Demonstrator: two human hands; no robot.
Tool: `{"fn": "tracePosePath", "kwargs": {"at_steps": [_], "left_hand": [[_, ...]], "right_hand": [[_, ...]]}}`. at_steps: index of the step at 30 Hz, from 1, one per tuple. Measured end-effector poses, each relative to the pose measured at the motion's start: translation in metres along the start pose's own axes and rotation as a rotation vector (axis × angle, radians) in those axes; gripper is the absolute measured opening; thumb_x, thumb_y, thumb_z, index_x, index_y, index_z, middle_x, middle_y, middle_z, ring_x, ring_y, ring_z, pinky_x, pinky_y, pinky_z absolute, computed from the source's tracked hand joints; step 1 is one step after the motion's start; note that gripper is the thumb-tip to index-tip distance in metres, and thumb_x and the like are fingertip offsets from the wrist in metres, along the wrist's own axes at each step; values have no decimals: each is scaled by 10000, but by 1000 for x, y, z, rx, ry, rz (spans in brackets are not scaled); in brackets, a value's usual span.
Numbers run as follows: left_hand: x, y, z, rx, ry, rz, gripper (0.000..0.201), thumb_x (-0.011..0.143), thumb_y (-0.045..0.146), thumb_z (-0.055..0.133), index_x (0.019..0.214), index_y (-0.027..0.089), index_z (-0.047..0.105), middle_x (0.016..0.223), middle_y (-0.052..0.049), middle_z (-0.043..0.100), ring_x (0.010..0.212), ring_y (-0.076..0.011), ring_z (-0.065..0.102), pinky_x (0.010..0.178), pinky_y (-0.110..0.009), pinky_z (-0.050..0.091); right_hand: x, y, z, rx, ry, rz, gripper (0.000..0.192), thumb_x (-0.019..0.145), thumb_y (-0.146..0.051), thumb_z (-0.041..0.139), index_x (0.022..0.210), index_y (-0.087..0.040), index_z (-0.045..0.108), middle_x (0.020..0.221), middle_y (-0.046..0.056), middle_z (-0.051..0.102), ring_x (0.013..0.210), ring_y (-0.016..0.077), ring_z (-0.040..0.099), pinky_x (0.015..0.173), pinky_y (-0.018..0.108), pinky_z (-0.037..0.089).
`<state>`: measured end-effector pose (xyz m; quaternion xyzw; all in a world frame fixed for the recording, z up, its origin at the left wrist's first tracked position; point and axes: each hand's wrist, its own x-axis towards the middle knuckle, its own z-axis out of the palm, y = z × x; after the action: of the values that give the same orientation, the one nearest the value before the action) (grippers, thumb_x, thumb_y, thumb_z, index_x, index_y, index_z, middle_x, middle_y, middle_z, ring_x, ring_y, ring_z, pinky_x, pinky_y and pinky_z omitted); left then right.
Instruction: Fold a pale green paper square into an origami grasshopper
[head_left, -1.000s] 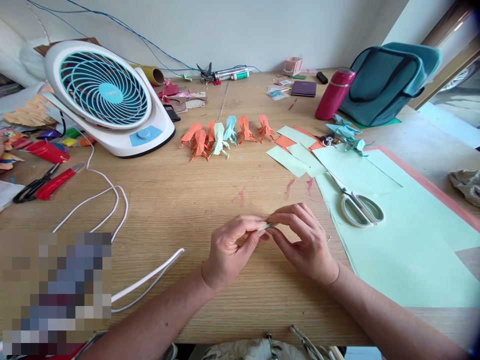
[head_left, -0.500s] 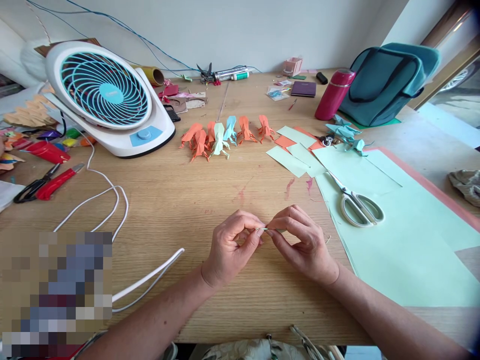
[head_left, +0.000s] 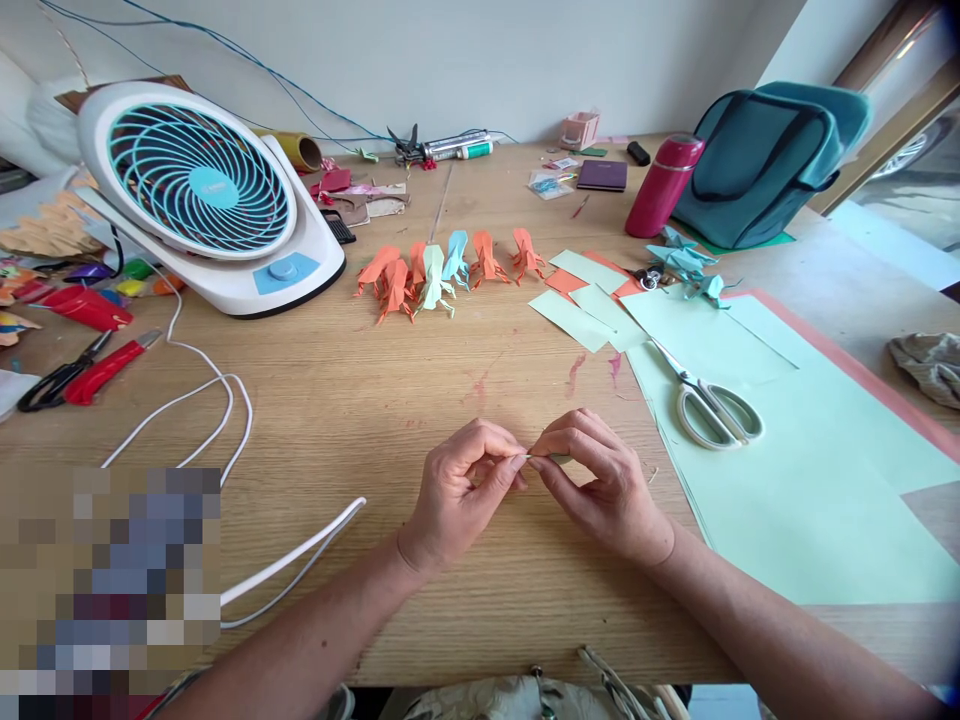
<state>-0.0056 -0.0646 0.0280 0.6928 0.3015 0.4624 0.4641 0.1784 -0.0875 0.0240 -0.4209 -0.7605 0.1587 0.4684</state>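
Observation:
My left hand (head_left: 469, 490) and my right hand (head_left: 600, 480) meet fingertip to fingertip above the wooden table. Between them is a small piece of pale green paper (head_left: 559, 458), mostly hidden by the fingers. Thumb and fingers of both hands are pinched on it; its folded shape I cannot make out. Beyond the hands stands a group of folded paper figures, several orange (head_left: 395, 285), one pale green (head_left: 433, 280) and one light blue (head_left: 456, 258). White-handled scissors (head_left: 716, 412) lie to the right on pale green paper sheets (head_left: 810, 500).
Cut paper strips (head_left: 574, 320) lie beyond my right hand, near blue folded figures (head_left: 686, 262). A pink bottle (head_left: 665, 187) and teal bag (head_left: 757, 170) stand at the back right. At left are a fan (head_left: 214, 190), white cable (head_left: 300, 552), black-handled scissors (head_left: 64, 375) and a red-handled cutter (head_left: 109, 370).
The view has shifted slightly. Both hands keep their pinch on the paper, with the fingertips moved only a little; less of the green paper shows between them.

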Motion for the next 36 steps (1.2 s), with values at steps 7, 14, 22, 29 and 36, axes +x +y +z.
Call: {"fn": "tracePosePath", "kwargs": {"at_steps": [7, 14, 22, 29, 36], "left_hand": [[0, -3, -2, -66, 24, -50, 106, 965, 172, 575, 865, 172, 611, 876, -6, 597, 642, -72, 609, 560, -191, 536], [3, -3, -4, 252, 17, 100, 87, 901, 107, 648, 840, 169, 648, 802, -12, 622, 725, -88, 591, 576, -157, 481], [5, -10, -8, 130, 85, 62, 99, 923, 128, 634, 840, 180, 639, 824, -2, 618, 672, -80, 592, 550, -174, 483], [8, -9, -12, 438, 65, 251, 95, 889, 102, 685, 915, 192, 698, 812, -9, 674, 786, -129, 577, 719, -261, 470], [8, -9, -13, 532, 65, 331, 107, 873, 99, 708, 885, 205, 709, 784, -1, 697, 794, -150, 552, 763, -298, 452]], "right_hand": [[2, 0, -3, 67, 26, 69, 102, 916, -115, 618, 874, -205, 592, 819, 29, 619, 770, 170, 553, 697, 325, 446], [2, 3, -3, -38, 10, -8, 112, 902, -91, 617, 894, -202, 614, 816, 40, 632, 767, 184, 553, 701, 341, 441], [4, 9, -6, 68, 85, 137, 64, 910, -167, 664, 941, -222, 652, 903, 42, 625, 871, 194, 586, 777, 356, 472], [2, 8, -6, 174, 53, 126, 113, 910, -115, 641, 896, -222, 674, 871, 31, 615, 837, 171, 597, 743, 330, 479], [1, 10, -4, 150, 40, 94, 144, 900, -108, 650, 979, -227, 667, 899, 35, 614, 848, 173, 594, 752, 334, 487]]}}
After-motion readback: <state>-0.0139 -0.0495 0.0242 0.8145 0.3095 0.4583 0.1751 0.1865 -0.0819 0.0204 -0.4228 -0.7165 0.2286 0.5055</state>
